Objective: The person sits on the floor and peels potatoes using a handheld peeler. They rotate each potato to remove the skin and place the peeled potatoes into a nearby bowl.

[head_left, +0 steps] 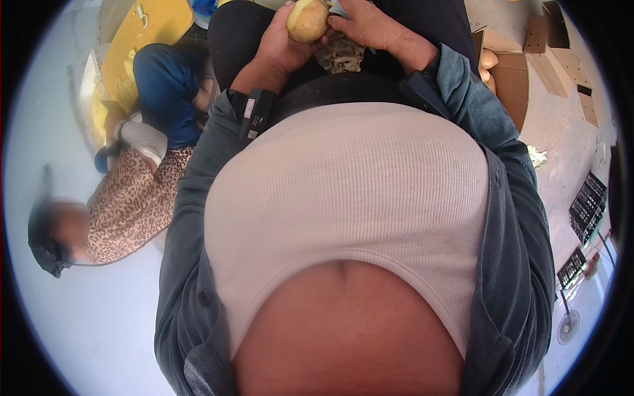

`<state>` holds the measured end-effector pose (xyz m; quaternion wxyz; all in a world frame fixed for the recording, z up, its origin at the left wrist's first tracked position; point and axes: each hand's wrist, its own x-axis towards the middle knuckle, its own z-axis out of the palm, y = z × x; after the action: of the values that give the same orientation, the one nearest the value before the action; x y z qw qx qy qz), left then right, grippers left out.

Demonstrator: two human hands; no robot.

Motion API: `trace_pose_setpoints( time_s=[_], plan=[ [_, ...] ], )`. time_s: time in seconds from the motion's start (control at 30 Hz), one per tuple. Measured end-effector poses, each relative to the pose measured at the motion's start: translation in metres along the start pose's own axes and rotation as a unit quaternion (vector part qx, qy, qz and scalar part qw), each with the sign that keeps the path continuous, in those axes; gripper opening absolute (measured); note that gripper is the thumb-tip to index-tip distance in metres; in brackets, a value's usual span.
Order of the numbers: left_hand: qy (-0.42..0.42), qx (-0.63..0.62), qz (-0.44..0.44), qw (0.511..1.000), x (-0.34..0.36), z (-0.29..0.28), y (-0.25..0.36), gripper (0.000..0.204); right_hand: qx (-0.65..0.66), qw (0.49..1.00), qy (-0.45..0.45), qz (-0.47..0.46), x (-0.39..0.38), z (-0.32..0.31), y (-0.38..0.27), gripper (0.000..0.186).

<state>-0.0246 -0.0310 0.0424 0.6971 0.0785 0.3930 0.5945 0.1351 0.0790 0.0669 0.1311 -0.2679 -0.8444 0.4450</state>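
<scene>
At the top of the head view, my left hand [281,41] is closed round a potato [310,25]. Brown skin still covers much of it, while a pale yellow strip of bare flesh shows on its upper side. Close against the potato's right side is my right hand [371,25], its fingers curled on a small grey-white tool [337,8]. Most of that tool is hidden, so its kind does not show. Below both hands, between my thighs, lies a heap of potato peelings [341,56].
To my left sits another person in a leopard-print top [135,208], beside a yellow board [146,32] with scraps on it. An open cardboard box [512,86] with several potatoes [489,59] stands at my right. Farther right are more cardboard pieces [548,66] and black crates [588,206].
</scene>
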Motion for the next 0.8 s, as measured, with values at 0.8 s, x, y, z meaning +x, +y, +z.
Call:
trace_pose_setpoints(
  time_s=[0.8],
  plan=[
    [0.011, -0.010, -0.011, 1.000, -0.0018, 0.0001, 0.0054, 0.051, -0.018, 1.000, -0.010, 0.014, 0.0028, -0.0004, -0.0066, 0.033]
  ],
)
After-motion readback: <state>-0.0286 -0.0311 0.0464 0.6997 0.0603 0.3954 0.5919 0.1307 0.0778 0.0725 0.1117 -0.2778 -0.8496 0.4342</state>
